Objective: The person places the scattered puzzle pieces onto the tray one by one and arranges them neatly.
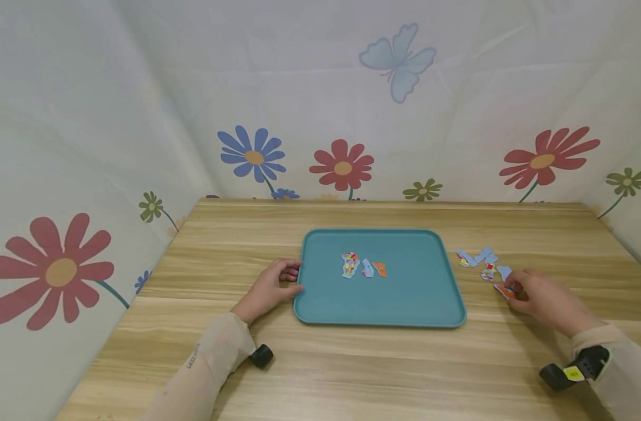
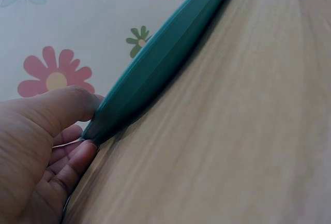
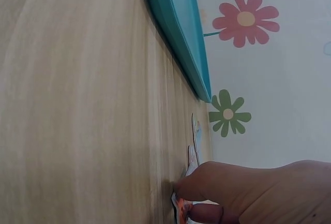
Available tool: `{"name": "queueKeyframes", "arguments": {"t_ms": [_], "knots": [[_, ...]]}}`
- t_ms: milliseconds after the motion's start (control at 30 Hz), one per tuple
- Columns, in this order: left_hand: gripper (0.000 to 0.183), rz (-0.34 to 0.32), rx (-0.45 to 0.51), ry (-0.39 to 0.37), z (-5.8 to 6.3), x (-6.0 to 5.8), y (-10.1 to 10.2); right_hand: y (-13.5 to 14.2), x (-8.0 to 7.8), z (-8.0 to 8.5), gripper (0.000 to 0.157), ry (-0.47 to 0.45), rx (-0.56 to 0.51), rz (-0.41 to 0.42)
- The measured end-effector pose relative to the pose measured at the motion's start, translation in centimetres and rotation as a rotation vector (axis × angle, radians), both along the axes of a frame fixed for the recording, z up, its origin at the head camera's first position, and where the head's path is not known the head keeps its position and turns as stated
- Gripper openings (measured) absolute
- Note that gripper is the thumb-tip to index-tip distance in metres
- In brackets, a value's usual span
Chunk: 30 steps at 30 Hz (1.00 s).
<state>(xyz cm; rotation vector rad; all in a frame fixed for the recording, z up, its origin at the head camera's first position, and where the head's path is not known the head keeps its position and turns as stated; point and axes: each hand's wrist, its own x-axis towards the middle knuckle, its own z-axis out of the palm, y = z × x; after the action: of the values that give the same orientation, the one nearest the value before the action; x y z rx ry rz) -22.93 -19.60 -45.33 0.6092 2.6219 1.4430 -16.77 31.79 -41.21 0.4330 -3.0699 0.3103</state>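
1. At a wooden bench [image 1: 383, 368], a person's right hand [image 1: 549, 301] pinches an orange piece [image 1: 503, 290] between thumb and fingers, right of a teal tray [image 1: 420, 298].
2. The piece looks thin and is held near one end; a loose pinch could let it twist or slip.
3. A pale blue piece [image 1: 504, 272] lies just beside those fingers, and a careless sweep might scatter it and the loose pieces [image 1: 490, 258] beyond.
4. Small pieces on the tray [image 1: 367, 268] lie close together; a bump to the rim could probably shift them.
5. The right hand sits low, back upward, fingers bent toward the thumb.
6. The left hand [image 1: 268, 289] rests loosely bent against the tray's left edge, thumb and fingers apart, not wrapped around it.
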Motion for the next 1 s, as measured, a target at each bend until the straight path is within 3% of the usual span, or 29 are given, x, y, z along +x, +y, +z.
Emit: {"name": "queueKeyframes", "arguments": {"t_ms": [433, 633, 700, 1000], "knots": [[0.053, 0.005, -0.002, -0.004, -0.1, 0.1, 0.0, 0.1, 0.0, 0.2, 0.027, -0.028, 0.006, -0.024], [0.054, 0.006, -0.002, -0.014, 0.5, 0.4, 0.2, -0.1, 0.0, 0.8, 0.027, -0.046, 0.014, -0.028], [0.054, 0.005, 0.001, -0.012, 0.0, 0.1, 0.0, -0.2, 0.0, 1.0, 0.026, -0.045, 0.016, -0.026], [0.053, 0.0, -0.008, 0.01, 0.0, 0.1, 0.0, -0.7, -0.1, 2.2, 0.026, -0.075, -0.016, -0.06]]}}
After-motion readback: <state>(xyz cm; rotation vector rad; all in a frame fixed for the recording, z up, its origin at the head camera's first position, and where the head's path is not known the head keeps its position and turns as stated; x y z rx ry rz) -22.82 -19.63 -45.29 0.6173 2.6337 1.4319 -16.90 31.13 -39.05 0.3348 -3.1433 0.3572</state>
